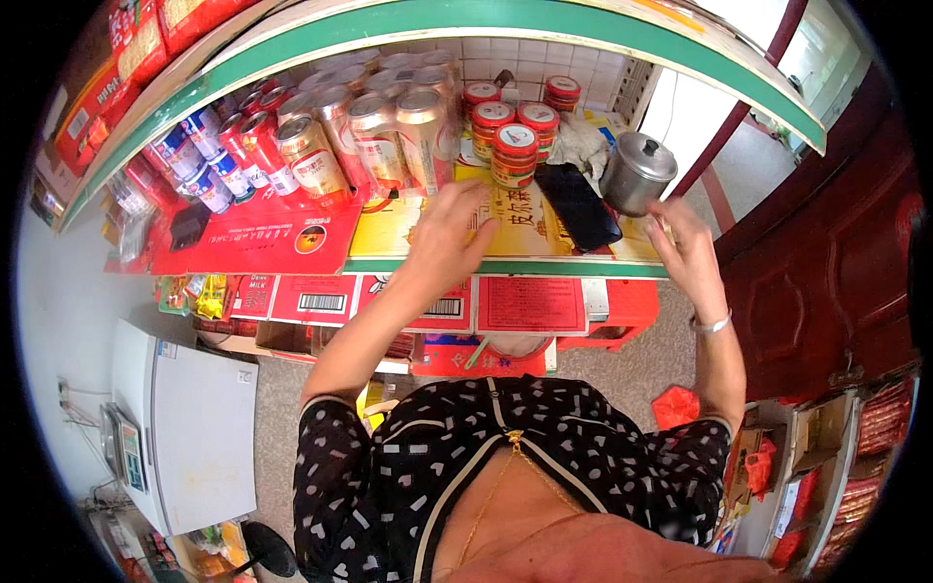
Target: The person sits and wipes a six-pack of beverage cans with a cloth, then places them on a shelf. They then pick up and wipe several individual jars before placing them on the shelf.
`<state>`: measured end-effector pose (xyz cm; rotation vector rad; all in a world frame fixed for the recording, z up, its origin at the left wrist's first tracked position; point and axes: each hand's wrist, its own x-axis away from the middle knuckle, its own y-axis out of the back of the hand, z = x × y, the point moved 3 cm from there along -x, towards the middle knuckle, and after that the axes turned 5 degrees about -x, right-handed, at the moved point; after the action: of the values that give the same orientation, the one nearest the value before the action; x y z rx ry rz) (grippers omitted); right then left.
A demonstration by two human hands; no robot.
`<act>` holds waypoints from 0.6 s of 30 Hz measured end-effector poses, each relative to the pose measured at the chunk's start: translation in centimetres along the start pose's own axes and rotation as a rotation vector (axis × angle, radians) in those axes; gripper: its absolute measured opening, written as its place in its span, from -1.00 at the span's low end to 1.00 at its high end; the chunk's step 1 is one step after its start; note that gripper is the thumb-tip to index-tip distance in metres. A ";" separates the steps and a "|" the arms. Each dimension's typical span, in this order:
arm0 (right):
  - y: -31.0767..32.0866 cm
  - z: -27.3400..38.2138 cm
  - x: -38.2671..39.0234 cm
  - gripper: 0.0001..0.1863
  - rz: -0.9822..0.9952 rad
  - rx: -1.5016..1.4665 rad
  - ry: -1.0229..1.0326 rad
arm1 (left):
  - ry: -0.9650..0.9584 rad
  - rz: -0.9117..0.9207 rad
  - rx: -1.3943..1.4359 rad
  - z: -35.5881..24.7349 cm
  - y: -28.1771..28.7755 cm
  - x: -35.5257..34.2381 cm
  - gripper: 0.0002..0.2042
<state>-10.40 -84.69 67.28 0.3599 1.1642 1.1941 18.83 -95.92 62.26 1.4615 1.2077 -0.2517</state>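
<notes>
My left hand (452,228) is open over the front of the shelf, its thumb apart from the fingers. It is nearest to the tall gold cans (420,141) wrapped in clear plastic, and nothing shows in it. My right hand (688,243), a bracelet on its wrist, is beside a lidded metal pot (639,175). Its fingers are loosely bent, apart and slightly blurred; no held object shows. Between my hands a dark phone (578,207) lies on the yellow printed cardboard (510,228). Several red-lidded jars (515,155) are grouped behind it.
Red cans (264,151) and blue-white cans (207,188) stand farther left, behind a red cardboard flap (258,243). A green-edged upper shelf (466,21) overhangs the goods. Red cartons (530,304) sit below. A white chest-like appliance (204,428) is at left, a dark red door (826,282) at right.
</notes>
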 end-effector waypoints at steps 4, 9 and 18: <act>-1.3 2.0 -9.3 -0.74 0.025 0.364 0.392 | -0.121 0.092 -0.038 -2.4 -5.0 -2.4 -0.60; -7.6 -2.9 -18.8 -0.56 0.684 0.742 0.054 | -0.174 0.047 -0.056 -2.8 -5.7 -1.6 -0.60; -11.8 -10.1 -22.7 -0.77 0.695 0.605 0.135 | 0.102 -0.082 -0.264 2.9 0.7 4.8 -0.71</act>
<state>-10.77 -112.16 65.72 1.2330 1.5750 1.4426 22.84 -95.72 58.23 1.2091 1.3311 -0.0694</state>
